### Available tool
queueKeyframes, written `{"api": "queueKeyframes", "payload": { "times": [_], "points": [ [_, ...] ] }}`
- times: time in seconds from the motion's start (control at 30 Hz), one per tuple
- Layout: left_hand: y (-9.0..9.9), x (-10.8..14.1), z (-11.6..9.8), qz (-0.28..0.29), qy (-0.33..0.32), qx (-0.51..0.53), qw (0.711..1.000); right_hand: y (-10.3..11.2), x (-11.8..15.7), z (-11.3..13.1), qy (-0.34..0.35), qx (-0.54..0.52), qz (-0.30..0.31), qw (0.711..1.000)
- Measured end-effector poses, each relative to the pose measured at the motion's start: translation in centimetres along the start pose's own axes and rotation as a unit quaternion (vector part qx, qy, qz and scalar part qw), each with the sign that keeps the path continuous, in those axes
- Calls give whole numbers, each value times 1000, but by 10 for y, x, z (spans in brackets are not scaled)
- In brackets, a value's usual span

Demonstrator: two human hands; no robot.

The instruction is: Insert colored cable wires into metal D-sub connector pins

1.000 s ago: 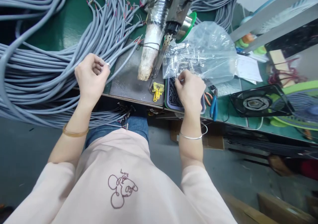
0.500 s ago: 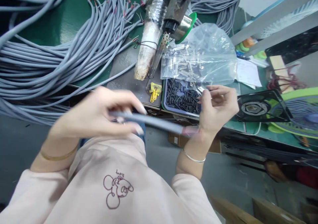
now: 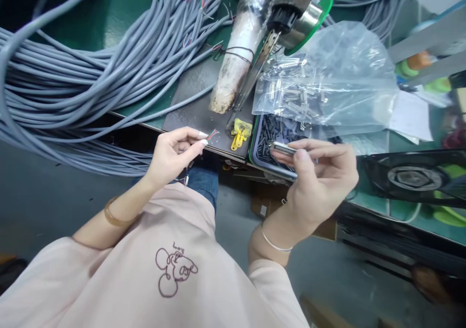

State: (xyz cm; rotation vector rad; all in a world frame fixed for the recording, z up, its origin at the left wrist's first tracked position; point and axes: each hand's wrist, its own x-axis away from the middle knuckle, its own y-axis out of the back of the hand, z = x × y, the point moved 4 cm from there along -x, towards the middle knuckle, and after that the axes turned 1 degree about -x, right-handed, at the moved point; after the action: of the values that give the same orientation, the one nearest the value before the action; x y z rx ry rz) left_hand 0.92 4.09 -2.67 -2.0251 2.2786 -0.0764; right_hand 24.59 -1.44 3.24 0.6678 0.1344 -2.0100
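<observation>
1. Silver-coloured metal connector (image 3: 284, 148): located in the right hand, in front of the near part of the parts tray (image 3: 274, 169) as seen from above.
2. Right hand (image 3: 322, 175): thumb and fingers pinch the connector at its right end; its left end projects free.
3. Coloured wire ends (image 3: 212, 134): located left of the connector and apart from it, fanned slightly at the tips.
4. Left hand (image 3: 171, 154): thumb and forefinger pinch together on the wire ends, which project to the right; the other fingers are curled.
5. Parts tray: holds many small black pieces (image 3: 267, 133).
6. Clear plastic bag (image 3: 367, 75): lies over the far side of the tray and contains loose metal parts (image 3: 291, 92).
7. Yellow pieces (image 3: 240, 135): rest just left of the tray, on the right part of a dark plate (image 3: 194, 112).
8. White tube (image 3: 233, 56): slants above the plate, beside a slim metal tool (image 3: 257, 71).
9. Green-rimmed spool (image 3: 309, 26): stands at the far side, right of the tool.
10. Grey cables (image 3: 120, 71): lie bundled across the left side.
11. Black fan frame (image 3: 417, 177): sits at the right.
</observation>
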Motion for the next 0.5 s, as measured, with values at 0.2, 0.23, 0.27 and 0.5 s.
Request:
{"api": "queueKeyframes", "payload": {
  "times": [0.2,0.23,0.27,0.5],
  "points": [
    [-12,-5,4,90,137,168,972,-33,24,18,140,226,142,954],
    [-13,-4,4,97,149,176,968,-38,27,19,175,262,167,935],
    [-14,-3,4,102,159,179,965,-43,30,19,201,286,187,918],
    [-18,-1,1,97,145,183,968,-54,37,19,237,248,162,925]
  ]
}}
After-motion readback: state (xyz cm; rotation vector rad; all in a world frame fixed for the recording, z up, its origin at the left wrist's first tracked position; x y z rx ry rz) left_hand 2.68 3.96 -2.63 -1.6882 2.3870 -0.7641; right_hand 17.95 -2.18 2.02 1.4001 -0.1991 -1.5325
